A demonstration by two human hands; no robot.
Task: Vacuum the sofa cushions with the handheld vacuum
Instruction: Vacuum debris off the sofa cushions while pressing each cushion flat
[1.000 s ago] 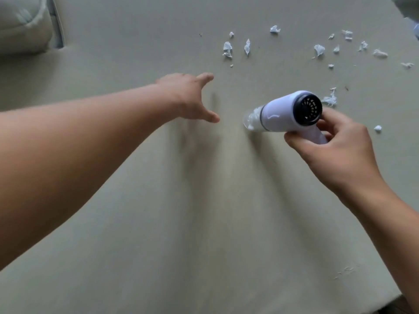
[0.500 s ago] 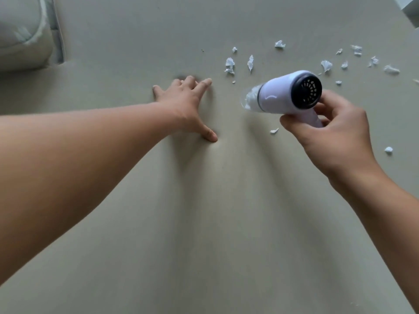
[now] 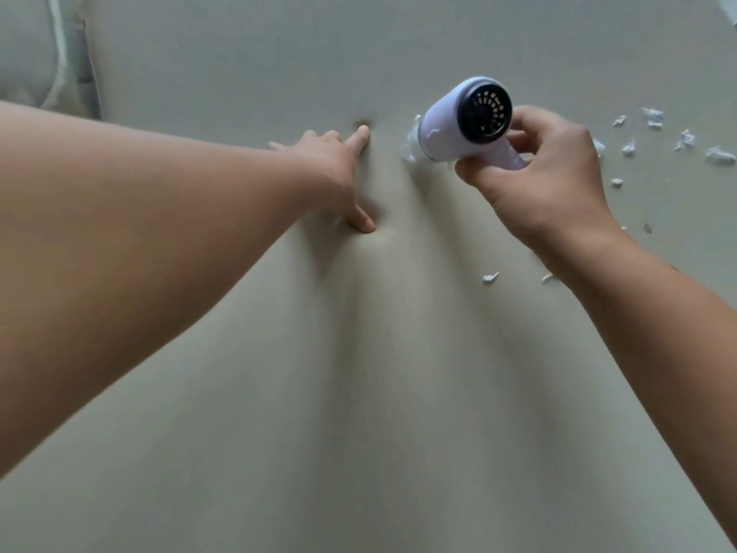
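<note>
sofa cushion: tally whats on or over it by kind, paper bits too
white handheld vacuum with black vent: 1
left hand and right hand: 2
loose white torn paper scraps, clearly visible: 9
total: 12

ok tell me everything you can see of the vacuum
The vacuum is a small white plastic barrel with a black slotted grille at the rear, facing the camera, and a clear front cup holding white scraps. It tilts nose-down and leftward, its tip seemingly against the cushion. The right hand grips its handle, which is mostly hidden.
</note>
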